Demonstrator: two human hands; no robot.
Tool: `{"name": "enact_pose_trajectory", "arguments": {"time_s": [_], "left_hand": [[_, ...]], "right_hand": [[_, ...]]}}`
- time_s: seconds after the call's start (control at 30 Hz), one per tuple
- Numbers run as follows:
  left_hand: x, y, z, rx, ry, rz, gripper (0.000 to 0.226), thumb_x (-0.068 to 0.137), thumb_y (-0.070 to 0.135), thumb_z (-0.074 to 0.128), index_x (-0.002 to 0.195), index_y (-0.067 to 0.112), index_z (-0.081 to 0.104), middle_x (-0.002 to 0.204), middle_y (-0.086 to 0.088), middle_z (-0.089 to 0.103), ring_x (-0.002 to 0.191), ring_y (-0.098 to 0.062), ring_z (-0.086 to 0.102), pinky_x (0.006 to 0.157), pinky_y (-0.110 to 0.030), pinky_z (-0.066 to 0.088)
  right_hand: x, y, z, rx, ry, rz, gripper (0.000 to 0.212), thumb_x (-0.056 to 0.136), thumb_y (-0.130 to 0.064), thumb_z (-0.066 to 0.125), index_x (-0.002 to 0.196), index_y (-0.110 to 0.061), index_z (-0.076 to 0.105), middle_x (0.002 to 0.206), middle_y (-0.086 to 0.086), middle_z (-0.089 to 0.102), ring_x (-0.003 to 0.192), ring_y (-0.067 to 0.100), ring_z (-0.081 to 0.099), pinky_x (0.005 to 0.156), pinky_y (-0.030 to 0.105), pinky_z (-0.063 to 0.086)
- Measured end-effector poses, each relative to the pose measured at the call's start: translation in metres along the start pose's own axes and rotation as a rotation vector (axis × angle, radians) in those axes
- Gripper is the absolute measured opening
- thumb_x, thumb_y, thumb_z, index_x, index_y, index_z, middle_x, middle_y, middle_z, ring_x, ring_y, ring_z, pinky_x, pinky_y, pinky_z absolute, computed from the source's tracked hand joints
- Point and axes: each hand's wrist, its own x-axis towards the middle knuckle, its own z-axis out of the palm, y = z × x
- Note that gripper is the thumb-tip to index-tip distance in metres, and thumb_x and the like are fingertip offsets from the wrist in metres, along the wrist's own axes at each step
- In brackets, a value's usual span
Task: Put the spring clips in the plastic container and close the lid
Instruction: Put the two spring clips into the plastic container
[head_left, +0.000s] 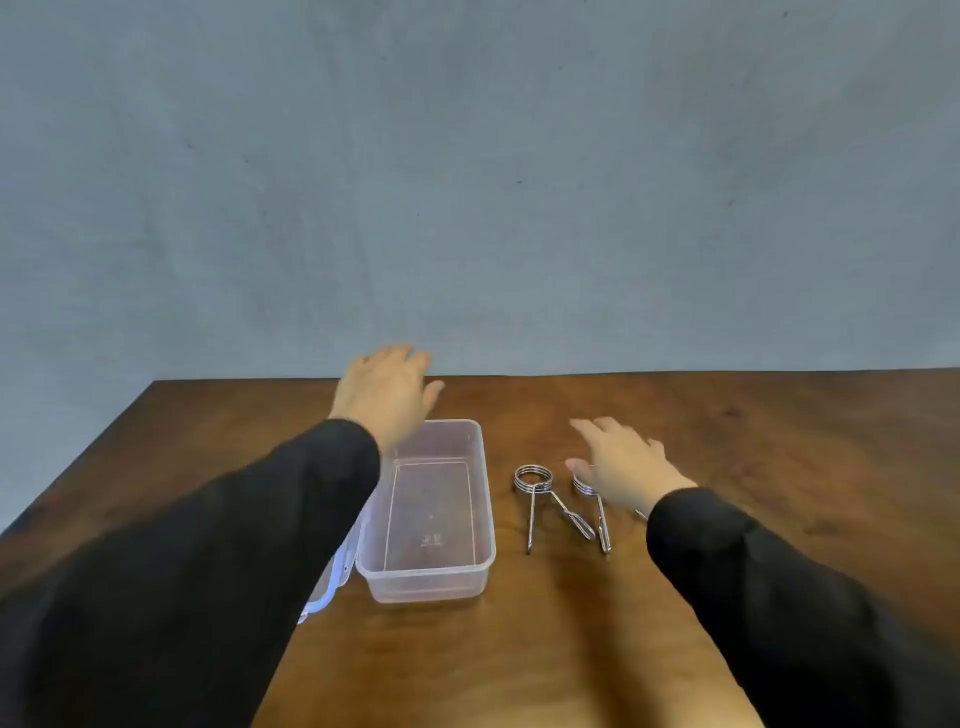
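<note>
A clear plastic container (480, 525) stands uncovered on the wooden table, with nothing inside. Its lid (332, 577) lies beside its left wall, mostly hidden under my left sleeve. Two metal spring clips lie right of the container: the left clip (534, 480) is in full view, while the right clip (600, 512) is partly covered by my right hand. My left hand (387, 392) hovers above the container's far left corner, fingers spread, holding nothing. My right hand (626, 465) hangs open just over the right clip's coil.
The brown wooden table (571, 649) ends at a far edge against a grey-blue wall (467, 182). Bare tabletop stretches to the right of the clips and in front of the container.
</note>
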Motion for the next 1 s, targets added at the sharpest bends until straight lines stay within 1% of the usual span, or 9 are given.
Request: {"name": "enact_pose_trajectory", "arguments": {"time_s": [0.07,0.2,0.33,0.43,0.53,0.73,0.83,0.93,1.0], "left_hand": [[-0.02,-0.025,0.018,-0.035,-0.04,-0.106,0.037,0.098,0.038,0.05,0.122,0.012,0.061,0.119,-0.011,0.067,0.11,-0.033,0.06,0.088,-0.046,0.049],[-0.072,-0.081,0.071,-0.05,-0.122,-0.303,0.04,0.1,0.032,0.05,0.134,0.012,0.056,0.136,-0.012,0.061,0.122,-0.031,0.059,0.097,-0.047,0.05],[-0.104,-0.105,0.11,-0.118,-0.217,-0.39,0.04,0.102,0.031,0.045,0.137,0.016,0.054,0.138,-0.008,0.061,0.122,-0.028,0.058,0.101,-0.043,0.05],[-0.118,-0.11,0.129,-0.155,-0.3,-0.411,0.045,0.103,0.039,0.039,0.144,0.023,0.048,0.15,-0.003,0.051,0.131,-0.025,0.052,0.111,-0.042,0.042],[-0.126,-0.112,0.141,-0.141,-0.329,-0.425,0.05,0.102,0.044,0.033,0.149,0.027,0.041,0.157,0.0,0.04,0.142,-0.023,0.04,0.12,-0.042,0.025],[-0.124,-0.114,0.146,-0.125,-0.399,-0.382,0.056,0.102,0.048,0.022,0.155,0.03,0.024,0.165,0.001,0.022,0.151,-0.022,0.02,0.123,-0.042,0.01],[-0.122,-0.114,0.143,-0.113,-0.43,-0.368,0.057,0.101,0.05,0.019,0.155,0.032,0.019,0.166,0.001,0.019,0.151,-0.022,0.018,0.124,-0.043,0.011],[-0.119,-0.116,0.137,-0.102,-0.431,-0.349,0.057,0.101,0.053,0.024,0.155,0.034,0.022,0.163,0.002,0.026,0.148,-0.023,0.028,0.122,-0.044,0.02],[-0.12,-0.118,0.133,-0.102,-0.425,-0.333,0.057,0.1,0.054,0.028,0.154,0.034,0.026,0.162,0.002,0.03,0.145,-0.024,0.033,0.121,-0.045,0.023]], "right_hand": [[-0.011,0.013,0.017,0.014,-0.069,0.104,0.061,0.099,-0.052,0.046,0.155,-0.035,0.026,0.158,0.004,0.038,0.139,0.031,0.041,0.111,0.061,0.029],[-0.024,0.038,0.06,0.061,-0.168,0.218,0.067,0.098,-0.06,0.042,0.157,-0.039,0.018,0.16,0.003,0.034,0.143,0.031,0.035,0.11,0.059,0.031],[-0.025,0.04,0.077,0.062,-0.072,0.194,0.064,0.099,-0.056,0.044,0.156,-0.037,0.022,0.156,0.0,0.039,0.141,0.028,0.037,0.109,0.056,0.033],[-0.025,0.039,0.087,0.021,0.039,0.175,0.057,0.101,-0.049,0.044,0.154,-0.038,0.027,0.153,-0.004,0.045,0.137,0.024,0.04,0.106,0.051,0.034],[-0.024,0.036,0.093,0.006,0.085,0.194,0.053,0.102,-0.045,0.043,0.153,-0.04,0.031,0.153,-0.005,0.046,0.138,0.022,0.04,0.106,0.049,0.031],[-0.024,0.035,0.097,-0.006,0.09,0.217,0.051,0.104,-0.043,0.041,0.153,-0.041,0.03,0.154,-0.004,0.045,0.138,0.022,0.039,0.107,0.049,0.031],[-0.021,0.036,0.094,0.032,0.073,0.223,0.051,0.104,-0.042,0.043,0.153,-0.042,0.031,0.154,-0.004,0.045,0.139,0.022,0.037,0.107,0.049,0.029],[-0.014,0.032,0.08,0.15,0.05,0.254,0.051,0.103,-0.041,0.046,0.153,-0.042,0.031,0.155,-0.006,0.044,0.139,0.022,0.036,0.106,0.05,0.028],[-0.007,0.019,0.063,0.206,0.103,0.261,0.052,0.103,-0.041,0.047,0.152,-0.042,0.033,0.155,-0.004,0.045,0.139,0.024,0.036,0.106,0.052,0.027]]}}
